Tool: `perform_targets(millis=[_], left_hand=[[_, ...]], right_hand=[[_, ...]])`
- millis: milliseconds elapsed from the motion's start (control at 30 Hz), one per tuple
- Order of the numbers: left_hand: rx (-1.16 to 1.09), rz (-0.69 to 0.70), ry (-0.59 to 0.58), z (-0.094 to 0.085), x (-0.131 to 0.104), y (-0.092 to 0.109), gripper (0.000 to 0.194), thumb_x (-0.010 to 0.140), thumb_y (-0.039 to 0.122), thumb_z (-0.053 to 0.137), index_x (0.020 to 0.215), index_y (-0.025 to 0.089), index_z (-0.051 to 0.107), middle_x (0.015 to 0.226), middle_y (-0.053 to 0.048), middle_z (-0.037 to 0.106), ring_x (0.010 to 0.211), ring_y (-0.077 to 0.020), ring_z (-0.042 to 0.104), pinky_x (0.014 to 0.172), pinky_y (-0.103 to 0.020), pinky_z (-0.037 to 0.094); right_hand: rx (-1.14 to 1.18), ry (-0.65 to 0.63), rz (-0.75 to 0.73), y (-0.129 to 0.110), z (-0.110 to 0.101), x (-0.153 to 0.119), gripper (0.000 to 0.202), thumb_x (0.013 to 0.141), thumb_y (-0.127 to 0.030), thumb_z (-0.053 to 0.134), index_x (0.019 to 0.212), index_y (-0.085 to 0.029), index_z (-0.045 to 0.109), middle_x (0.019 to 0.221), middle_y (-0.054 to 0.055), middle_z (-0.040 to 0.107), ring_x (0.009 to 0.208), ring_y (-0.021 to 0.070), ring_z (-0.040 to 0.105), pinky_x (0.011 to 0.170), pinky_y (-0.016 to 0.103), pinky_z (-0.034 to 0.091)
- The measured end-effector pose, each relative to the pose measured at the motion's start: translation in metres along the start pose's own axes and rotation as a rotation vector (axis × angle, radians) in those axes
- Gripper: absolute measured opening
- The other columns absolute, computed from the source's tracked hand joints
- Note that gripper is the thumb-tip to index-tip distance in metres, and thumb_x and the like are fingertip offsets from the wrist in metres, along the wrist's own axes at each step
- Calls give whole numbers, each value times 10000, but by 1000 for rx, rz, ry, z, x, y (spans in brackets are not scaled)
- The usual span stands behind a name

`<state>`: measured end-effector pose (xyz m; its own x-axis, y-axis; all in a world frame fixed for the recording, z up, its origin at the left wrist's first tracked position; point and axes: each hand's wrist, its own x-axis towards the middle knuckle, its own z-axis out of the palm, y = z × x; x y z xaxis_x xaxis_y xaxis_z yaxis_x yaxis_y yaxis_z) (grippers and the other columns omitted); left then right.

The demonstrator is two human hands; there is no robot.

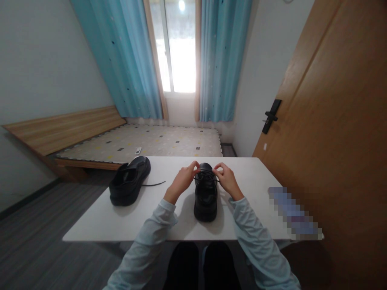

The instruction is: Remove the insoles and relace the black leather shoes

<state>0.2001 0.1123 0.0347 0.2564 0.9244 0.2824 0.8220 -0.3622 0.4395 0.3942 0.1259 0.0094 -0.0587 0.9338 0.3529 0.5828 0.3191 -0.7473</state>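
Note:
A black lace-up shoe (205,211) stands on the white table (178,231) in front of me, its toe pointing away and its heel toward me. Dark shoelaces (206,176) cross over its front part. On the shoe's left side, my left hand (185,179) is closed in a pinch at the lace. Opposite it, my right hand (227,180) pinches the lace on the right side. The lace between my fingertips is too fine to make out fully. A second black shoe (128,185) rests at the table's left, one loose lace (154,184) trailing from it.
A blurred bluish flat item (294,211) lies at the table's right edge. Behind the table is a bed (169,139) with a white remote-like object (138,151) on it. A wooden door (332,133) stands close on the right.

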Motion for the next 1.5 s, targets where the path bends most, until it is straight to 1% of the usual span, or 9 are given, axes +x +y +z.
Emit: perform_targets(millis=[100, 267, 333, 433, 533, 700, 900, 1267, 1500], left_hand=[[16, 79, -33, -4, 4, 3, 208, 918, 312, 466, 1038, 229, 614, 833, -32, 702, 749, -171, 645, 682, -239, 429], [172, 102, -110, -7, 18, 12, 201, 875, 326, 543, 957, 225, 696, 868, -72, 719, 845, -213, 658, 735, -267, 446], [227, 115, -149, -8, 23, 15, 195, 863, 322, 560, 947, 222, 704, 889, -83, 720, 869, -227, 661, 740, -277, 451], [306, 144, -184, -8, 25, 20, 189, 864, 306, 554, 945, 207, 694, 927, -98, 713, 890, -245, 661, 735, -290, 460], [383, 137, -161, -8, 22, 22, 221, 897, 311, 503, 1005, 179, 643, 952, -124, 700, 892, -257, 664, 727, -308, 473], [466, 88, -123, -10, 8, 21, 276, 965, 310, 349, 1076, 123, 520, 888, -143, 689, 832, -255, 675, 687, -324, 484], [469, 30, -143, -14, -2, 17, 238, 970, 303, 338, 1049, 127, 478, 904, -142, 687, 863, -254, 673, 712, -324, 482], [337, 15, -99, -2, -8, -3, 206, 970, 293, 327, 1035, 158, 469, 890, -136, 681, 850, -253, 670, 725, -319, 462], [263, -3, -114, 1, -16, -5, 152, 964, 229, 327, 1026, 160, 448, 883, -126, 681, 837, -250, 667, 709, -313, 457]], right_hand=[[78, -61, -25, 0, -2, 4, 255, 779, -419, 578, 744, -166, 592, 442, -71, 422, 440, 103, 392, 498, 218, 287], [62, -139, -74, 1, -6, 10, 352, 762, -496, 582, 708, -154, 640, 447, -67, 380, 457, 102, 354, 487, 229, 243], [30, -164, -90, 0, -7, 11, 323, 773, -469, 585, 700, -157, 623, 461, -67, 383, 471, 102, 361, 493, 228, 242], [-11, -263, -105, -1, -8, 11, 202, 807, -351, 568, 733, -164, 571, 539, -44, 489, 524, 107, 434, 531, 221, 291], [-62, -313, -143, -3, -7, 7, 122, 837, -282, 523, 777, -176, 526, 628, -24, 553, 583, 113, 481, 577, 223, 324], [-103, -266, -147, -1, -9, 2, 129, 867, -294, 463, 803, -184, 484, 597, -34, 530, 554, 119, 474, 571, 227, 322], [-132, -187, -130, 4, -12, 2, 97, 827, -266, 487, 771, -187, 492, 572, -30, 526, 538, 122, 471, 550, 222, 307], [-562, -102, 9, -3, -16, -8, 140, 844, -312, 517, 841, -193, 591, 706, 45, 650, 657, 165, 570, 543, 249, 237], [-714, -26, 59, -10, -16, -11, 154, 858, -307, 511, 895, -197, 611, 765, 71, 684, 669, 175, 603, 541, 261, 233]])
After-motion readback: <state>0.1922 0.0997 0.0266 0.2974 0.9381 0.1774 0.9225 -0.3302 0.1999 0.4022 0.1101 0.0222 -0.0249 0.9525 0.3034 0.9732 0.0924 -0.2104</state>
